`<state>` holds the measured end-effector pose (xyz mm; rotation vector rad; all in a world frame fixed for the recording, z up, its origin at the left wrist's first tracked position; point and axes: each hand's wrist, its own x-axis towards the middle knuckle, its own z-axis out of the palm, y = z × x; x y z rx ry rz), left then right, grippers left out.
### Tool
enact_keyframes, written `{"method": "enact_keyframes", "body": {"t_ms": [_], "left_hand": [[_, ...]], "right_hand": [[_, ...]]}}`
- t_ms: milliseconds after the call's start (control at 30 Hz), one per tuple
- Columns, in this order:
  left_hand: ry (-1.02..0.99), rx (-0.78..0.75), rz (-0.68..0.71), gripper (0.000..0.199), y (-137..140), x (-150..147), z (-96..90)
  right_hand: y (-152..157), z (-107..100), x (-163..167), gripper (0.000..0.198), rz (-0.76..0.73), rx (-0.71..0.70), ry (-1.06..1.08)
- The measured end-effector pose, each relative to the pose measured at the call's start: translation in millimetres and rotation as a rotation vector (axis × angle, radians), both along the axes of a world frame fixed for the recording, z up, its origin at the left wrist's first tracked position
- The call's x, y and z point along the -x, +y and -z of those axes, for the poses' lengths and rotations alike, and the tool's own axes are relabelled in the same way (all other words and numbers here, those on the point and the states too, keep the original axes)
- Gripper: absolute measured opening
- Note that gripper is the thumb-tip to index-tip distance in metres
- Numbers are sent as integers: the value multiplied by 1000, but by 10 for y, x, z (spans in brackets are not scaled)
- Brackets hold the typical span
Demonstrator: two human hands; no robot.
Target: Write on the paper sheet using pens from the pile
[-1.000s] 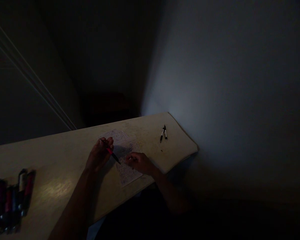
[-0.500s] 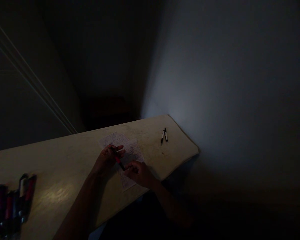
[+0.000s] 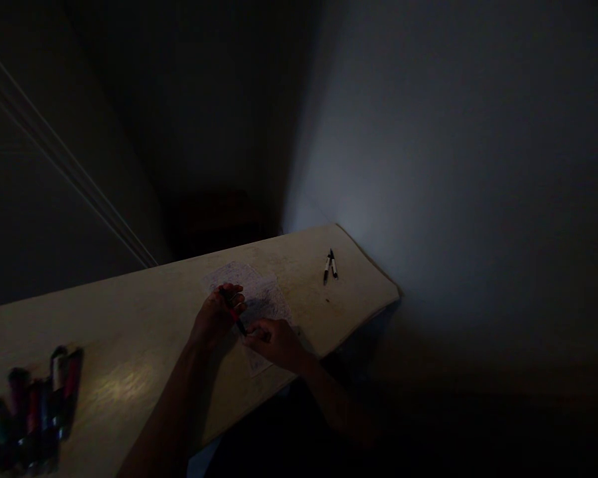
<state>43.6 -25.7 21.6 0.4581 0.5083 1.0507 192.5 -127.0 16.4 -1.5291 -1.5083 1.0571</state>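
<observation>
Over a scribbled sheet of paper [image 3: 274, 302], my left hand [image 3: 216, 315] holds a red and black pen [image 3: 236, 317], its fingers curled round the upper part. The pen slants down to the right. At its black lower end, my right hand [image 3: 274, 342] has thumb and fingers pinched together, touching or very near the tip. Whether a small part sits in that pinch is too dark to make out. The paper lies flat on the table under both hands, partly covered by them.
Two black and white pens [image 3: 331, 267] lie touching near the far right end of the pale table [image 3: 144, 305]. Several dark and coloured pens or markers [image 3: 34, 411] are bunched at the lower left, blurred. A wall [image 3: 428, 166] rises beyond the table's right end.
The view has shifted slightly, so the table's contents sit a little further right. My left fingers have curled in more around the pen. My right hand stays at the pen's lower end.
</observation>
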Motion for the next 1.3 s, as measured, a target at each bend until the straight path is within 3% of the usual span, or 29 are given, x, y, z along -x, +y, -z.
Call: {"method": "enact_keyframes", "body": {"t_ms": [167,333,600,767,900,1000,1100,1300], "left_hand": [[-24,60,-29,26,-17,-23,-42],[-69,12,-22,28,-72,-22,-67],[-126,-96,57,26,-104,44,-60],[-109,-60,144,44,-61,45,-104],[-121,24,52,43,1,78,-150],[-107,78,-4,39,37,111,-162],[-94,101,-17,35,49,122,-160],[-15,99,-19,27,43,96,-143]], "right_hand": [[35,3,41,27,37,-58,-31],[97,-50,97,29,17,-88,-33],[225,-225,186,15,-32,-194,-198],[177,-238,107,20,-86,-179,14],[195,-290,-264,30,18,-151,273],[270,-350,-754,34,292,-199,345],[336,-358,-1306,36,487,-143,216],[331,-215,-2037,37,576,-33,-216]]}}
